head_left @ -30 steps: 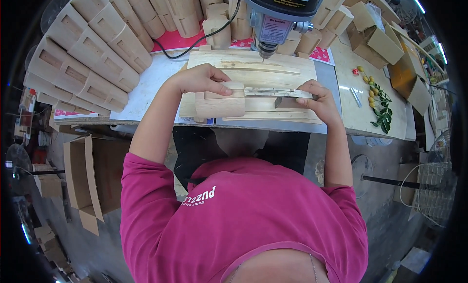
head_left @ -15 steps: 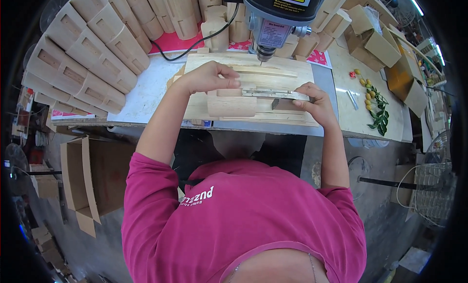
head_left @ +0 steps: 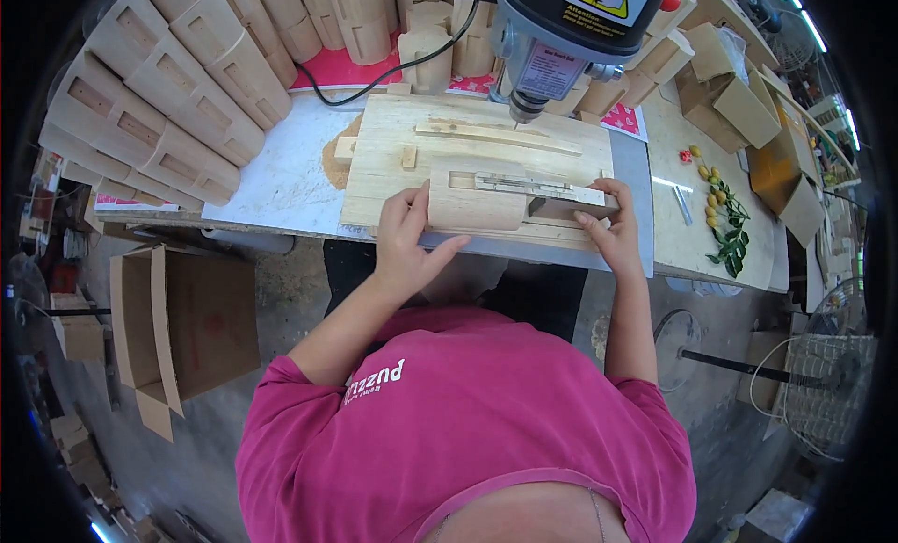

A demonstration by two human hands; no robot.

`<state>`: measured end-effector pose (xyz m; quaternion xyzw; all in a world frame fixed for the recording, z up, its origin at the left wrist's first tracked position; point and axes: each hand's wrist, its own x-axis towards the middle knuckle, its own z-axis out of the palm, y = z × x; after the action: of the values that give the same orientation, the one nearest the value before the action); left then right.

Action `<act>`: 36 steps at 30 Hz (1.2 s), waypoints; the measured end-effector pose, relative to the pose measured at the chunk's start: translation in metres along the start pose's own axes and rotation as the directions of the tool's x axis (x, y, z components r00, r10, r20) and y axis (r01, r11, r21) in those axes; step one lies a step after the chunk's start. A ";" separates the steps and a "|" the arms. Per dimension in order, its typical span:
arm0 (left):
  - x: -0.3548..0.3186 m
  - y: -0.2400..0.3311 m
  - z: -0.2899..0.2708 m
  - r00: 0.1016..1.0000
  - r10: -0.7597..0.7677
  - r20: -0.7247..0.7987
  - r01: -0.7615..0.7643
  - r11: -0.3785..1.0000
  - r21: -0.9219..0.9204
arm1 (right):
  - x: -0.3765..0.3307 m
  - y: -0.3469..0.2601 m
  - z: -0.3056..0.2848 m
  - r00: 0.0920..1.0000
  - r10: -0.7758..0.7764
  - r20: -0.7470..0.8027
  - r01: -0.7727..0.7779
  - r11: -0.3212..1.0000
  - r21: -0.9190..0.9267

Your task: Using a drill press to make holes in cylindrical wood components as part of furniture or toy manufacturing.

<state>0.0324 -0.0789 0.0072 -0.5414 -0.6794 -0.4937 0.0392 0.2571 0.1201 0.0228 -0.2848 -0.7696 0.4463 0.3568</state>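
Note:
A pale wooden block (head_left: pixel 477 202) with a slot in its top lies on a wooden jig board (head_left: pixel 393 141) under a drill press (head_left: pixel 561 38). A metal strip (head_left: pixel 538 186) sits along the block's top. My left hand (head_left: pixel 404 244) grips the block's near left end. My right hand (head_left: pixel 613 230) holds its right end, fingers curled over the edge. The drill bit (head_left: pixel 520 113) hangs above the board, behind the block and apart from it.
Rows of similar slotted wooden pieces (head_left: pixel 159 103) are stacked at the left and back of the workbench (head_left: pixel 281 183). A black cable (head_left: pixel 374 75) crosses the bench. Cardboard boxes (head_left: pixel 748 103) and a leafy sprig with yellow fruit (head_left: pixel 720 202) lie at right. An open carton (head_left: pixel 178 328) stands on the floor.
Both hands have pulled the block toward me, away from under the drill bit. My left hand has shifted from on top of the block to its near left end.

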 end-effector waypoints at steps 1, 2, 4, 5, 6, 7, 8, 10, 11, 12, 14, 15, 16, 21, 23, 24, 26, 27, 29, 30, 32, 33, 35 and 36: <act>-0.001 0.005 0.004 0.999 -0.034 -0.013 0.033 0.999 -0.018 | -0.001 0.003 0.002 1.000 0.003 0.004 -0.003 1.000 -0.001; 0.001 0.007 0.008 0.999 -0.036 -0.011 0.036 0.999 -0.022 | -0.001 0.005 0.002 1.000 0.002 0.026 0.000 0.999 -0.053; 0.008 0.009 0.014 0.997 0.072 0.027 -0.074 0.994 0.079 | -0.001 0.006 0.003 0.999 0.004 0.045 0.001 0.994 -0.111; 0.009 0.007 0.017 0.997 0.072 0.027 -0.074 0.994 0.076 | 0.000 0.006 0.004 0.999 0.022 0.033 -0.018 0.995 -0.102; 0.010 0.004 0.020 0.997 0.066 0.025 -0.068 0.994 0.088 | 0.002 0.006 0.004 0.999 0.039 0.021 -0.037 0.995 -0.093; 0.012 0.002 0.023 0.998 0.061 0.022 -0.063 0.993 0.101 | 0.004 0.006 0.004 0.999 0.039 0.020 -0.037 0.995 -0.095; 0.013 0.001 0.023 0.998 0.059 0.023 -0.061 0.993 0.100 | 0.005 0.006 0.004 0.999 0.027 -0.022 -0.030 0.991 -0.132; 0.016 -0.001 0.025 0.997 0.039 0.064 -0.047 0.990 0.133 | 0.005 0.003 0.005 0.998 0.014 -0.061 -0.024 0.986 -0.167; 0.018 -0.002 0.026 0.997 0.036 0.063 -0.045 0.990 0.135 | 0.006 -0.003 0.006 0.996 0.041 -0.076 -0.053 0.985 -0.167; 0.019 -0.005 0.029 0.997 0.005 0.077 -0.019 0.985 0.172 | 0.006 -0.005 0.007 0.994 0.067 -0.090 -0.082 0.983 -0.166; 0.024 -0.009 0.034 0.996 -0.029 0.090 0.009 0.977 0.212 | 0.011 0.001 0.004 0.992 0.049 -0.113 -0.082 0.948 -0.307; 0.028 -0.011 0.037 0.994 -0.044 0.099 0.020 0.973 0.232 | 0.015 0.003 0.004 0.990 0.027 -0.136 -0.086 0.892 -0.443; 0.033 -0.014 0.038 0.993 -0.060 0.106 0.031 0.967 0.251 | 0.019 0.002 0.006 0.991 0.028 -0.134 -0.085 0.893 -0.441; 0.052 -0.028 0.043 0.989 -0.069 0.128 0.034 0.966 0.256 | 0.045 0.003 0.008 0.982 -0.054 -0.180 -0.069 0.788 -0.612; 0.053 -0.035 0.042 0.987 -0.067 0.148 0.031 0.972 0.234 | 0.051 0.001 0.011 0.984 -0.047 -0.170 -0.071 0.776 -0.627; 0.052 -0.040 0.041 0.989 -0.051 0.139 0.020 0.977 0.212 | 0.054 -0.002 0.013 0.987 -0.040 -0.159 -0.072 0.764 -0.641; 0.053 -0.049 0.037 0.990 -0.035 0.136 0.010 0.983 0.185 | 0.056 -0.007 0.019 0.989 0.016 -0.146 -0.104 0.781 -0.616; 0.055 -0.054 0.034 0.986 -0.052 0.161 0.028 0.989 0.146 | 0.057 -0.011 0.022 0.989 0.068 -0.131 -0.133 0.795 -0.592; 0.057 -0.061 0.029 0.979 -0.067 0.191 0.047 0.993 0.105 | 0.059 -0.025 0.031 0.972 0.190 -0.136 -0.234 0.806 -0.543; 0.058 -0.063 0.026 0.976 -0.062 0.209 0.045 0.995 0.086 | 0.060 -0.028 0.032 0.943 0.305 -0.131 -0.329 0.806 -0.492; 0.061 -0.069 0.024 0.972 -0.054 0.230 0.040 0.997 0.064 | 0.059 -0.021 0.032 0.956 0.265 -0.127 -0.292 0.818 -0.496; 0.063 -0.072 0.023 0.963 -0.049 0.264 0.036 0.998 0.054 | 0.059 -0.019 0.031 0.968 0.221 -0.119 -0.250 0.829 -0.500; 0.065 -0.073 0.022 0.953 -0.040 0.300 0.028 0.999 0.043 | 0.059 -0.019 0.029 0.968 0.234 -0.092 -0.249 0.833 -0.493; 0.065 -0.072 0.020 0.950 -0.047 0.309 0.038 0.999 0.035 | 0.059 -0.019 0.029 0.967 0.246 -0.060 -0.243 0.839 -0.486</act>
<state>-0.0408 -0.0137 -0.0101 -0.5968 -0.6957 -0.3936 -0.0703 0.1970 0.1427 0.0475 -0.4606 -0.8156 0.2793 0.2113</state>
